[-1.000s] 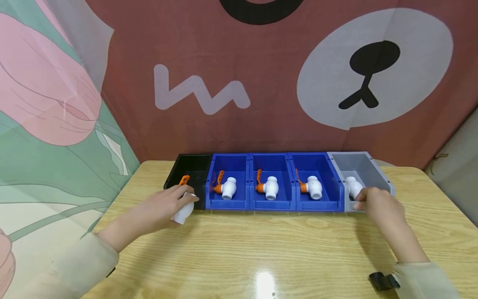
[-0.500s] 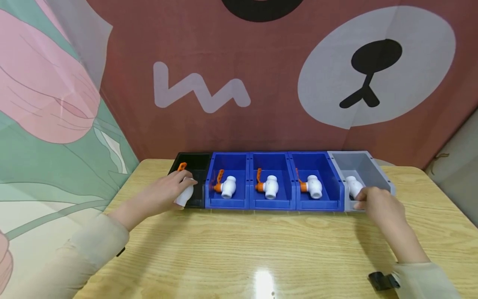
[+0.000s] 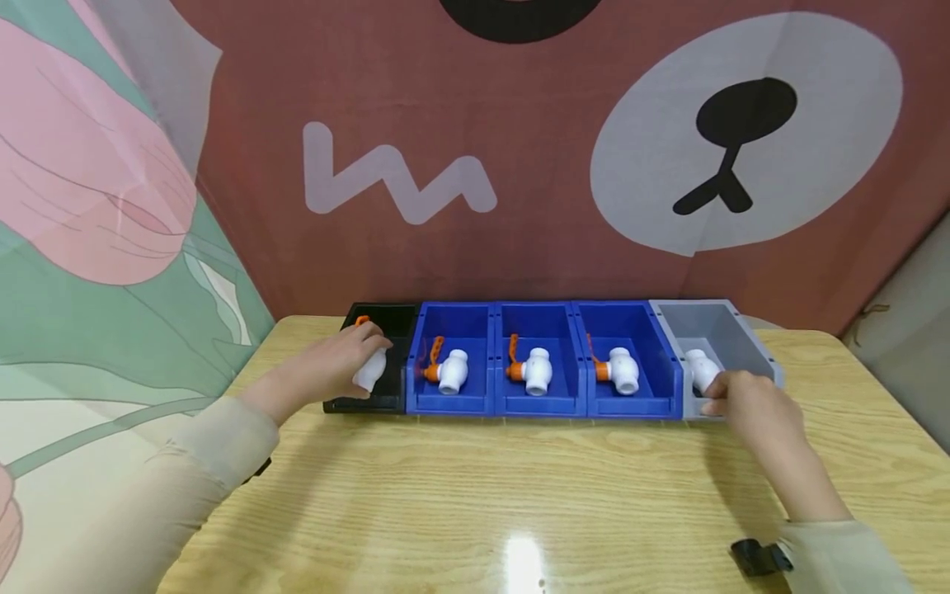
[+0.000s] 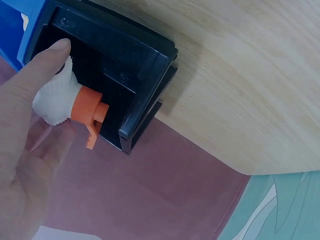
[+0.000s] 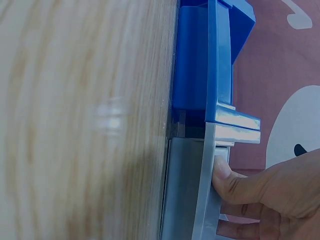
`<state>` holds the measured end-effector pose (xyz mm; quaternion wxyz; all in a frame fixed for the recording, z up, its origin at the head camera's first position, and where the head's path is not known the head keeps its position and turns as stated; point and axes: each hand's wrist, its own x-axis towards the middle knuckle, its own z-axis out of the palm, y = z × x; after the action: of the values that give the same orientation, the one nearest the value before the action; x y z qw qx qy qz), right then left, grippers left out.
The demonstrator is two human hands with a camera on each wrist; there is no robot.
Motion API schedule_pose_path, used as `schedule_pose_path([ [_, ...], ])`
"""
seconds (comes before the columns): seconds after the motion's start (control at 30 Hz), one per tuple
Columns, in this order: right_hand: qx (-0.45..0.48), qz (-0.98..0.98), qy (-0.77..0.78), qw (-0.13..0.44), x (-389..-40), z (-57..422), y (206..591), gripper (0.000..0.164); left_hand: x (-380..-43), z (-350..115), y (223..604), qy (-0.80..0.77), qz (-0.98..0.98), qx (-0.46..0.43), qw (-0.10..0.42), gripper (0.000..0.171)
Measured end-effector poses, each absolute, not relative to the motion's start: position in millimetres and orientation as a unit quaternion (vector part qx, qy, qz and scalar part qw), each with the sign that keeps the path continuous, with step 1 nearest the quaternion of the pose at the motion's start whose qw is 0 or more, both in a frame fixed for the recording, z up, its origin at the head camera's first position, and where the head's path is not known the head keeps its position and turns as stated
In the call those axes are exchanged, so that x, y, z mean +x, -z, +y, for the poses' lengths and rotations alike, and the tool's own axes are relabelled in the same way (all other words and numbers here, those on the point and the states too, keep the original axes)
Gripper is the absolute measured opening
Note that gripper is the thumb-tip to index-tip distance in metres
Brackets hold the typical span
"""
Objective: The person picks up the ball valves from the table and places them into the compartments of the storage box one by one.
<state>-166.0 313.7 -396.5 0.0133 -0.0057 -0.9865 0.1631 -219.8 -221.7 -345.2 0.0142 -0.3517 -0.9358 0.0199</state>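
My left hand (image 3: 330,363) grips a white ball valve (image 3: 370,370) by its body, over the near part of the black bin (image 3: 380,404). The left wrist view shows the thumb (image 4: 45,62) across the white body and the orange handle (image 4: 90,112) pointing away from the palm. At the other end of the row, my right hand (image 3: 760,412) reaches over the front of the grey bin (image 3: 753,351), fingers curled at the end of another white ball valve (image 3: 700,369). The bin wall and the hand hide most of that grip, and no handle shows there.
Between the black and grey bins stand several joined blue bins (image 3: 539,408), each with a white ball valve (image 3: 538,371) and orange handle. The row sits at the back of a wooden table (image 3: 475,487), against a printed cloth (image 3: 549,247).
My left hand has moved forward with its ball valve, from the front of the black bin to over it. The right hand and the other valves have stayed put.
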Motion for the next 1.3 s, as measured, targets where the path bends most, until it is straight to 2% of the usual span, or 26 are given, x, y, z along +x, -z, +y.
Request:
schedule_pose_path([
  [0.4,-0.005,-0.987,-0.162,0.008,-167,313,396,0.013,-251,-217,358,0.022,-0.96,-0.274,-0.058,0.072],
  [0.67,-0.008,-0.986,-0.164,0.004,-167,313,395,0.014,-258,-212,369,0.027,-0.964,-0.248,-0.096,0.069],
  [0.83,-0.005,-0.986,-0.166,0.004,-167,313,395,0.013,-258,-211,375,0.023,-0.964,-0.244,-0.104,0.062],
  [0.97,-0.001,-0.986,-0.167,0.002,-166,313,396,0.013,-259,-209,380,0.018,-0.968,-0.221,-0.12,0.062],
  [1.3,-0.001,-0.986,-0.168,0.006,-166,314,395,0.014,-262,-207,379,0.019,-0.967,-0.224,-0.117,0.062],
])
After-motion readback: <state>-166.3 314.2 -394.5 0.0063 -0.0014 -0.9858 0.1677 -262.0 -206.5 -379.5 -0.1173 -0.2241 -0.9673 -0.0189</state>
